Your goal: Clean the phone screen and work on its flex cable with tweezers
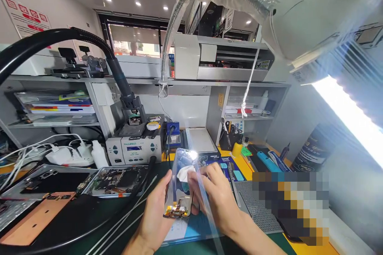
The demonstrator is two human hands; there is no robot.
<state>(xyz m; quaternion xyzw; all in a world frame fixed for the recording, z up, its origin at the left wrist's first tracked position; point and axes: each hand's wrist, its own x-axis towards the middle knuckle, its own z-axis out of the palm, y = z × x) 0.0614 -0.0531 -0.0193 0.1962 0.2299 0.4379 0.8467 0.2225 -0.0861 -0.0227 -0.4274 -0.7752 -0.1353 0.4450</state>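
Observation:
A phone screen assembly [179,191] is held upright and slightly tilted, its flex cables and copper-coloured parts at the lower end. My left hand [155,211] grips its left side and lower edge, thumb along the edge. Against its surface my right hand [214,195] presses a white cloth [184,173], fingers bent round it. A translucent strip runs down in front of my right hand. Under both hands lies a blue and white sheet [191,229] on the green mat [116,227].
Opened tablets [116,181] and a black hose lie at the left, before a grey soldering station [130,149]. Behind stand a yellow bottle [237,148] and a tool holder [229,137]. A grey textured mat [257,207] lies right. A bright lamp [350,115] hangs upper right.

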